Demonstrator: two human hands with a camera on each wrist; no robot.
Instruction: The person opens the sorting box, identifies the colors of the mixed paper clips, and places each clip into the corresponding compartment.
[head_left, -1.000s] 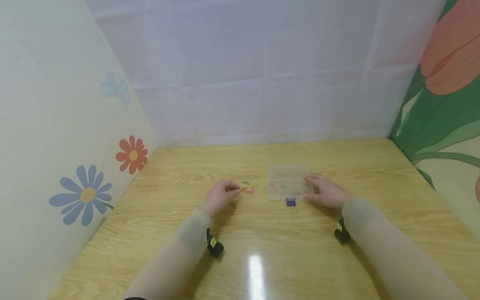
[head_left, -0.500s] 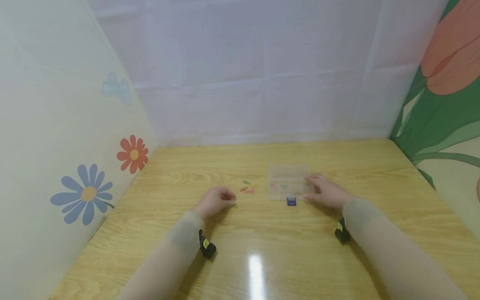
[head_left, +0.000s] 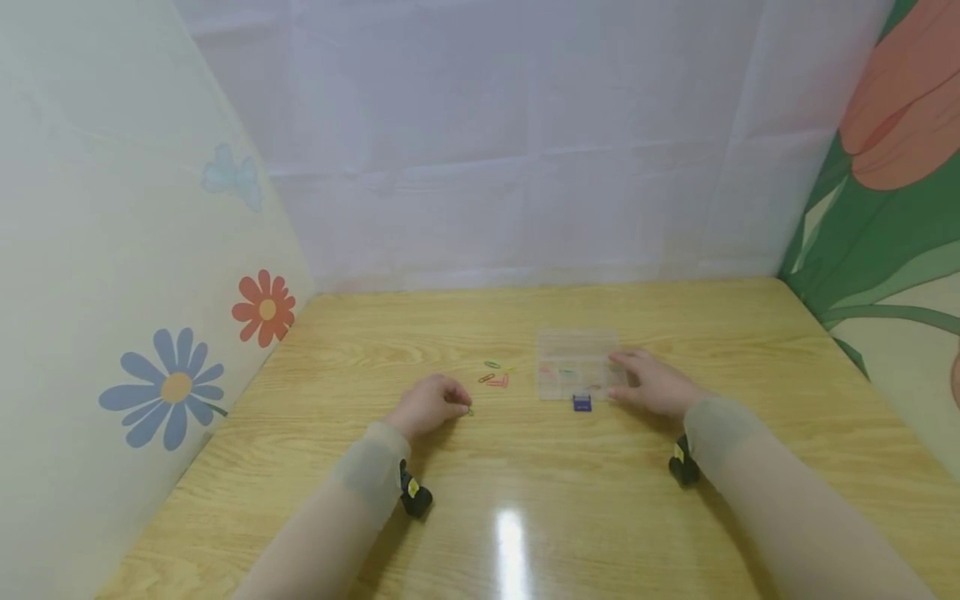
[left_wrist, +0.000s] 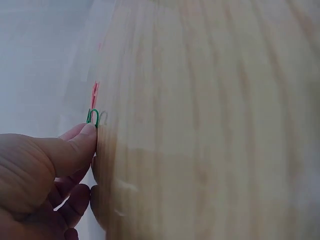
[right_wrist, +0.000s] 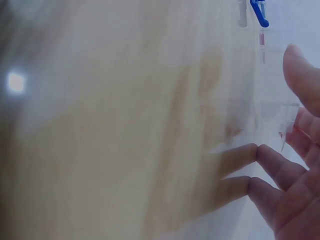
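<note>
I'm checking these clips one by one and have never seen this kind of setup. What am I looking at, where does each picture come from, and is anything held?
No machine here: a person works with two bare hands. The wide picture comes from a camera on the head, looking down at a wooden table. The two close-ups come from small cameras strapped to each wrist. The left hand pinches a green paper clip at the table surface. A few more paper clips lie just beyond it. The right hand rests with straight fingers against a clear plastic box with a blue clasp; some small coloured bits show inside the box, too small to name.
</note>
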